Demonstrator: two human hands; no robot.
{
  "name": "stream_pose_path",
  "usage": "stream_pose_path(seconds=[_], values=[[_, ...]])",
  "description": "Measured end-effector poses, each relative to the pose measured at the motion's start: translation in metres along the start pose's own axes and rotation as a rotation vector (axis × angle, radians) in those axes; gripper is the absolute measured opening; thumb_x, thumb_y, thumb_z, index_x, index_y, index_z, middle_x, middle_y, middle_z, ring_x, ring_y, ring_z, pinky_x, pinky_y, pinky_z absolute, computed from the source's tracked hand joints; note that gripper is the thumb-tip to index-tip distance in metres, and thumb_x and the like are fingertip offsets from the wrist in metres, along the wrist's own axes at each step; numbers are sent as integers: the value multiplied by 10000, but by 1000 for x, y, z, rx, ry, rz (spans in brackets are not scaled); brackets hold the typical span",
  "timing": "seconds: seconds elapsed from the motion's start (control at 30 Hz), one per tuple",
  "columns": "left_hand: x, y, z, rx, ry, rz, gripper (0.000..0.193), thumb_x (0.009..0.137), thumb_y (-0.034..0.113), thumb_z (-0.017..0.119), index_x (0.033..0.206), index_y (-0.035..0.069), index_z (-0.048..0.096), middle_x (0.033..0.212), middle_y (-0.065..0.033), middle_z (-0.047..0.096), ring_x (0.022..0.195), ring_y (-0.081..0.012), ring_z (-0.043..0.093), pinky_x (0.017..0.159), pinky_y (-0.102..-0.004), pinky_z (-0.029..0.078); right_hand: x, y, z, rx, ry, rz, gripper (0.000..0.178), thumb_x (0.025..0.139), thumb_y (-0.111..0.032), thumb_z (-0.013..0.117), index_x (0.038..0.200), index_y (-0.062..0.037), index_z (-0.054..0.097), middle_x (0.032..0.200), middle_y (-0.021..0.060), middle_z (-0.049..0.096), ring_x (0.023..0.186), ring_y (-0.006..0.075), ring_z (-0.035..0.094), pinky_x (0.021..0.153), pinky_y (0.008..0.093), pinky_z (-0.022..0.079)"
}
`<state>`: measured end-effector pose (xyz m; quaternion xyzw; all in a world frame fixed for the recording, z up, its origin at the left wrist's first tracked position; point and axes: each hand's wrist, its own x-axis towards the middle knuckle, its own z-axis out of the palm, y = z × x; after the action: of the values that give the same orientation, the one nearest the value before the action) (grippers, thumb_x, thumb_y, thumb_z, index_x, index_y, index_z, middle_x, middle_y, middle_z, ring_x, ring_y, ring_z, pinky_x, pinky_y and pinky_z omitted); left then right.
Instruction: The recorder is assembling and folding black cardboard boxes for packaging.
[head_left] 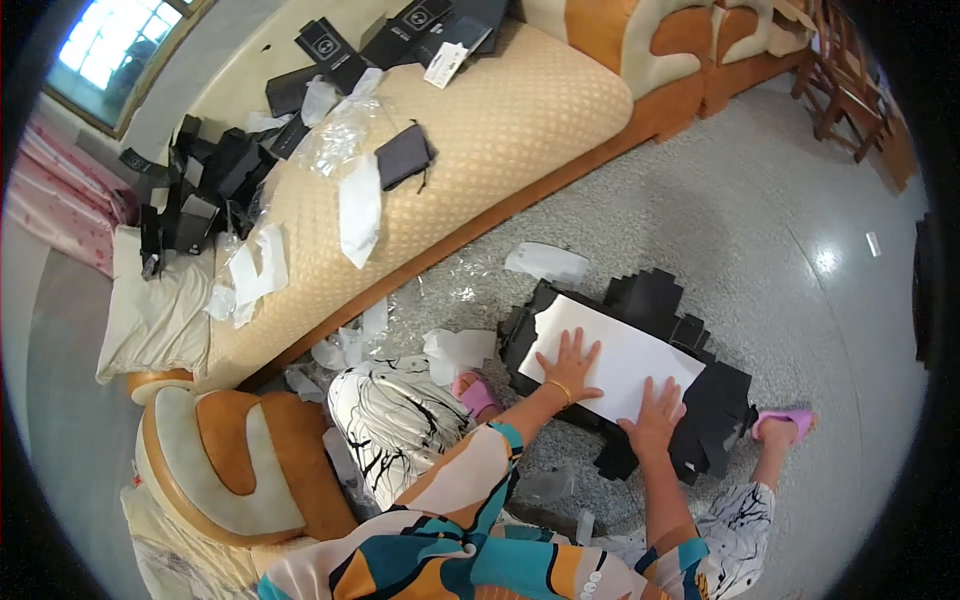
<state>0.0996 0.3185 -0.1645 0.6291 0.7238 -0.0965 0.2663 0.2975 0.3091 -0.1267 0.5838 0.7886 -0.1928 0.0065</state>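
Observation:
A white flat sheet (640, 350) lies on top of a pile of black flattened cardboard pieces (712, 410) on the floor between my feet. Toward its left end, my left hand (570, 368) rests with the fingers spread and the palm down. My right hand (654, 416) lies at the near edge, its outstretched fingers on the sheet. Neither hand grips anything. Black notched edges of cardboard stick out around the sheet on all sides, and what is directly under it is hidden.
Black boxes (333, 55) and clear plastic wrapping (345, 135) cover parts of the sofa (500, 110), along with a dark drawstring pouch (404, 157). White paper scraps (547, 262) litter the speckled floor. A wooden chair (845, 85) stands at the far right.

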Motion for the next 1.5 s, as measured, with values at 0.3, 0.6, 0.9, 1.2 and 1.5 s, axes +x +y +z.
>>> stream_pose_path(seconds=[0.3,0.6,0.9,1.2,1.5], values=[[8,4,-2,-30,-73,3,994,620,624,615,1387,329,56,1454,-69,-120,1324,-332,-112,849,-752,156,13,34,35,67,-118,38,1022,572,-359,771,1373,-99,192,1407,275,12,1303,433,33,1004,566,154],[3,-2,-21,-64,-95,-1,914,698,602,564,1392,310,46,1456,-62,-108,1334,-313,-62,874,-737,139,17,29,7,23,-178,40,975,631,-472,709,1369,-90,200,1400,286,41,1295,447,50,990,586,148],[-25,-40,-129,-47,-111,414,685,782,501,518,1324,142,303,1259,-151,431,1168,-327,399,886,-592,314,57,35,-45,15,156,-359,598,733,-356,644,1208,-53,445,1187,228,467,1103,342,461,898,426,383],[-114,-28,-218,162,-72,539,588,746,386,614,1250,150,426,1045,-118,561,978,-262,545,814,-506,366,190,-140,-159,885,-425,-78,250,827,-227,538,971,-32,596,793,38,599,670,120,545,601,245,438],[-98,-49,-242,63,-41,385,298,814,251,538,1059,85,573,941,-115,587,890,-288,571,861,-561,327,398,-337,-180,1228,-424,-209,111,793,-122,523,728,-38,554,605,35,521,511,136,490,457,247,398]])
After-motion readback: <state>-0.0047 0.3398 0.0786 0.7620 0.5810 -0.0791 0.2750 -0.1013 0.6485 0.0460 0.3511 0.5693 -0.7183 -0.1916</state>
